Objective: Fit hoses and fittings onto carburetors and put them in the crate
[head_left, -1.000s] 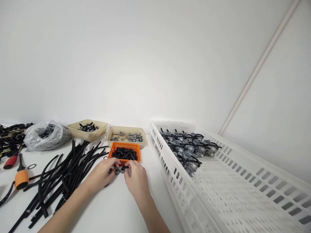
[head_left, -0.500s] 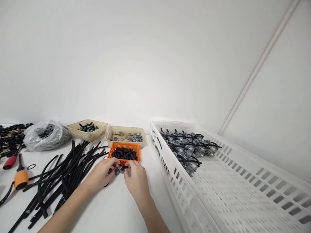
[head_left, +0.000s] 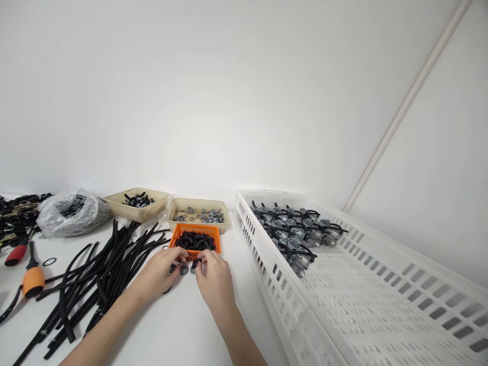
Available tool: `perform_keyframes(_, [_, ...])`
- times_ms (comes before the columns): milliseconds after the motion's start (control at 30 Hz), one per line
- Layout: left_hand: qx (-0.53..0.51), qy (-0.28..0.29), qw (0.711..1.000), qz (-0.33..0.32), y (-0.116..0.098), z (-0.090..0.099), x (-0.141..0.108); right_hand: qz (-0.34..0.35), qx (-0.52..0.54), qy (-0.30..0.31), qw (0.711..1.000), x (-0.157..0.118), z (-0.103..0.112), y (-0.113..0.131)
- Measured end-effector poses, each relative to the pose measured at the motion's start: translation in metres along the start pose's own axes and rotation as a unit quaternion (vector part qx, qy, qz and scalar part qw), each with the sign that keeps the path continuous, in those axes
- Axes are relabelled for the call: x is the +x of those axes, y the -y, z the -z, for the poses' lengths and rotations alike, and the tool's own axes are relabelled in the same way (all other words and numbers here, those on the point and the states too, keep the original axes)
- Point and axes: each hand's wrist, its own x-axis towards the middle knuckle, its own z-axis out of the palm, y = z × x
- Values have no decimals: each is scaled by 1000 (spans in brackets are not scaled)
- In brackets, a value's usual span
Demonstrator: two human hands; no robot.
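Just in front of an orange basket (head_left: 216, 235) of short black tubes, my left hand (head_left: 162, 272) is closed on a small grey and black part (head_left: 183, 269). My right hand (head_left: 214, 277) pinches another small grey part (head_left: 193, 267) with a black end, a short way to the right of the first. Fingers partly cover both parts, so their full shape is hidden. Behind the basket stands a beige tray (head_left: 227, 219) with small metal pieces.
Long black hoses (head_left: 110, 264) lie left of my hands, with an orange-handled tool (head_left: 33, 280) beyond. A plastic bag (head_left: 49, 218) and a second beige tray (head_left: 114, 199) stand behind. A large white crate (head_left: 274, 284) with assembled parts (head_left: 293, 226) is at the right.
My right hand and its part have shifted slightly, opening a small gap between the two grey parts. My left hand is almost unmoved.
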Motion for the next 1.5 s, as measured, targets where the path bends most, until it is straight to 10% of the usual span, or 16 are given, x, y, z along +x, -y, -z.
perform_keyframes(1500, [-3,5,1000,4,0,0,-1,21,-3,-11,1000,0,0,-1])
